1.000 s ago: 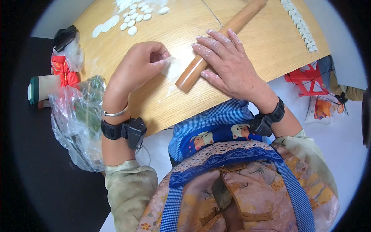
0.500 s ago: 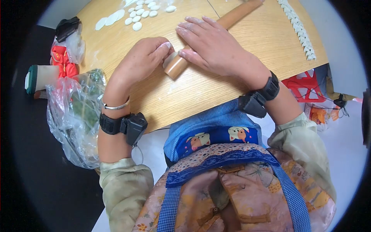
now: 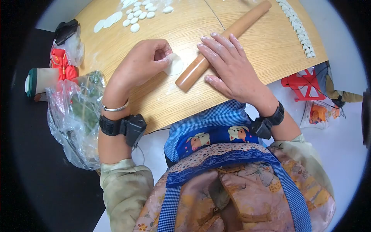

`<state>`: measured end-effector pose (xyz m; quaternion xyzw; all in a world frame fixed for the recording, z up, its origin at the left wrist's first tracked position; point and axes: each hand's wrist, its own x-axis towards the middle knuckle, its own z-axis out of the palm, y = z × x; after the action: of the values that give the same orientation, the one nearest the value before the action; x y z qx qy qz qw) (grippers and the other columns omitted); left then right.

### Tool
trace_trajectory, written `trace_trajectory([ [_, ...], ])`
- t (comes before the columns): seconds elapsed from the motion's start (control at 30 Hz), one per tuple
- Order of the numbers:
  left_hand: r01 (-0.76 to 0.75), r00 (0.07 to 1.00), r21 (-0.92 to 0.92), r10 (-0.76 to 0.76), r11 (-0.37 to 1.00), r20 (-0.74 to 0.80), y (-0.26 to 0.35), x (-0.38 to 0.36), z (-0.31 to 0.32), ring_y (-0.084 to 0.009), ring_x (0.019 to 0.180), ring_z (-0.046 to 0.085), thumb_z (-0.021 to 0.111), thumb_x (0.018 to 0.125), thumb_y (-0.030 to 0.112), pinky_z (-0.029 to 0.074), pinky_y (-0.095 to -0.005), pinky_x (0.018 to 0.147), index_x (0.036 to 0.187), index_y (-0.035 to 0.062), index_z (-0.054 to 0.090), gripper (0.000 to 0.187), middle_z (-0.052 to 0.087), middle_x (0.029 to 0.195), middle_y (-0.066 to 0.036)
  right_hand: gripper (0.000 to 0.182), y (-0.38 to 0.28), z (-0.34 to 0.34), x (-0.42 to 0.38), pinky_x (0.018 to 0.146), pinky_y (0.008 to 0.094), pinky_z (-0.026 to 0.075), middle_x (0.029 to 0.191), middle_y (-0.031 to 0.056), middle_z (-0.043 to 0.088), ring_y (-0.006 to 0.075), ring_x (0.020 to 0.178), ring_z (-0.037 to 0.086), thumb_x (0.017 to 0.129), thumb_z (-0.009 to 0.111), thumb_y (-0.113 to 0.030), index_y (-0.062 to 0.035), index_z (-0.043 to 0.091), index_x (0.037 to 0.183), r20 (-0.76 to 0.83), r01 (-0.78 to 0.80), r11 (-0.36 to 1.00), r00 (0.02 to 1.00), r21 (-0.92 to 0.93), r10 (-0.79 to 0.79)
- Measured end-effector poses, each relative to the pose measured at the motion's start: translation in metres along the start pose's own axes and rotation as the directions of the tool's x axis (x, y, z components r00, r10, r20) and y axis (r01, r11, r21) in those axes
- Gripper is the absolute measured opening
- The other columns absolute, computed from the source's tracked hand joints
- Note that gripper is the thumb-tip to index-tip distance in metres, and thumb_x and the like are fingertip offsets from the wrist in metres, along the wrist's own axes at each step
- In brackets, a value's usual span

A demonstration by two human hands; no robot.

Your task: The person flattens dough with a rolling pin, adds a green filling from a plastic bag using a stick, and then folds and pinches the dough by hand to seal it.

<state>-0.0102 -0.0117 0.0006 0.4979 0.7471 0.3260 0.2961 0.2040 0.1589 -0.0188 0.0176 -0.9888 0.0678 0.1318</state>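
A round white dough wrapper [image 3: 175,65] lies at the middle of the near part of the table, its left edge pinched between the thumb and fingers of my left hand [image 3: 145,62]. To its right, a wooden rolling pin [image 3: 247,20] lies slantwise, its near end a short gap from the wrapper. My right hand [image 3: 230,65] rests flat over the pin with the fingers stretched out and floured; the thumb sits on the near side of the pin. Several small dough discs [image 3: 135,28] and a few overlapping rolled wrappers [image 3: 110,21] are at the far left.
A row of folded dumplings [image 3: 297,29] lines the table's right side. Off the left edge are a clear plastic bag [image 3: 77,120] with something green inside and a red package [image 3: 63,63]. A red plastic stool [image 3: 305,85] stands below the right edge of the wooden table [image 3: 154,112].
The rolling pin has moved right and slightly toward me, off the wrapper, with my right hand on it. More of the wrapper shows beside my left hand.
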Motion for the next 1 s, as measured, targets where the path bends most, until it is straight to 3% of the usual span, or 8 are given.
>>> trace_trajectory([
  [0.1, 0.039, 0.998, -0.097, -0.034, 0.995, 0.051, 0.0, 0.001, 0.0, -0.0057, 0.078, 0.055, 0.06, 0.089, 0.006, 0.046, -0.0227, 0.071, 0.1, -0.0008, 0.062, 0.014, 0.059, 0.085, 0.002, 0.063, -0.003, -0.002, -0.007, 0.123, 0.0519, 0.016, 0.15, 0.0139, 0.043, 0.0315, 0.146, 0.032, 0.095, 0.056, -0.039, -0.0083, 0.041, 0.149, -0.006, -0.029, 0.999, 1.0, 0.027, 0.029],
  [0.23, -0.041, 0.997, -0.192, 0.052, 0.981, 0.054, -0.002, 0.006, -0.001, -0.0053, 0.08, 0.056, 0.059, 0.09, 0.008, 0.047, -0.0218, 0.072, 0.102, 0.0002, 0.061, 0.015, 0.059, 0.088, 0.003, 0.064, -0.003, -0.001, -0.007, 0.123, 0.052, 0.015, 0.15, 0.0136, 0.043, 0.0308, 0.146, 0.032, 0.095, 0.056, -0.039, -0.0086, 0.041, 0.149, -0.01, -0.036, 0.999, 0.999, 0.02, 0.036],
  [0.3, -0.01, 0.995, -0.419, 0.049, 0.908, 0.082, -0.001, 0.003, 0.0, -0.0045, 0.079, 0.055, 0.06, 0.091, 0.01, 0.047, -0.0209, 0.071, 0.102, -0.0002, 0.062, 0.015, 0.059, 0.088, 0.003, 0.064, -0.002, 0.0, -0.007, 0.123, 0.0517, 0.016, 0.151, 0.0138, 0.043, 0.0301, 0.146, 0.032, 0.095, 0.056, -0.039, -0.0092, 0.041, 0.149, 0.0, -0.036, 0.999, 0.999, 0.017, 0.036],
  [0.33, -0.009, 0.995, -0.42, 0.048, 0.908, 0.083, -0.002, 0.002, 0.0, -0.0045, 0.079, 0.055, 0.06, 0.091, 0.01, 0.047, -0.0209, 0.071, 0.102, -0.0002, 0.062, 0.015, 0.059, 0.088, 0.003, 0.064, -0.002, 0.0, -0.006, 0.123, 0.0517, 0.016, 0.151, 0.0138, 0.043, 0.0301, 0.146, 0.032, 0.095, 0.056, -0.039, -0.0092, 0.041, 0.149, 0.001, -0.037, 0.999, 0.999, 0.018, 0.037],
  [0.4, 0.04, 0.995, -0.147, -0.025, 0.988, 0.101, -0.001, 0.0, -0.001, -0.0043, 0.074, 0.055, 0.059, 0.095, 0.015, 0.046, -0.0202, 0.066, 0.102, -0.0001, 0.064, 0.017, 0.059, 0.082, 0.003, 0.063, -0.003, 0.001, -0.005, 0.122, 0.0515, 0.018, 0.149, 0.0141, 0.045, 0.03, 0.144, 0.034, 0.096, 0.054, -0.041, -0.0074, 0.043, 0.148, -0.022, -0.018, 1.0, 1.0, -0.02, 0.018],
  [0.5, 0.183, 0.982, -0.136, -0.173, 0.974, 0.077, 0.004, 0.001, -0.004, -0.0048, 0.067, 0.055, 0.054, 0.102, 0.022, 0.045, -0.02, 0.06, 0.1, -0.0004, 0.066, 0.026, 0.058, 0.074, 0.002, 0.061, 0.002, 0.0, 0.007, 0.122, 0.0512, 0.019, 0.147, 0.0151, 0.048, 0.0307, 0.143, 0.036, 0.098, 0.052, -0.043, -0.004, 0.046, 0.145, -0.041, 0.044, 0.999, 0.998, -0.032, -0.046],
  [0.8, 0.196, 0.98, -0.199, -0.196, 0.96, 0.024, -0.001, 0.0, -0.004, -0.0067, 0.063, 0.054, 0.046, 0.106, 0.033, 0.044, -0.0213, 0.058, 0.096, 0.0007, 0.066, 0.04, 0.056, 0.07, 0.002, 0.056, 0.008, 0.024, 0.078, 0.118, 0.0492, 0.028, 0.136, 0.0182, 0.058, 0.034, 0.137, 0.045, 0.1, 0.048, -0.043, 0.0005, 0.056, 0.134, -0.107, 0.116, 0.992, 0.987, -0.038, -0.12],
  [1.0, 0.145, 0.986, -0.085, -0.137, 0.986, 0.095, -0.001, 0.0, -0.004, -0.006, 0.068, 0.053, 0.058, 0.1, 0.019, 0.045, -0.0222, 0.061, 0.096, -0.0001, 0.065, 0.021, 0.059, 0.076, 0.002, 0.056, 0.005, 0.024, 0.067, 0.118, 0.0505, 0.027, 0.139, 0.018, 0.056, 0.0344, 0.138, 0.043, 0.1, 0.048, -0.043, -0.001, 0.055, 0.136, -0.139, 0.09, 0.996, 0.986, 0.002, -0.088],
])
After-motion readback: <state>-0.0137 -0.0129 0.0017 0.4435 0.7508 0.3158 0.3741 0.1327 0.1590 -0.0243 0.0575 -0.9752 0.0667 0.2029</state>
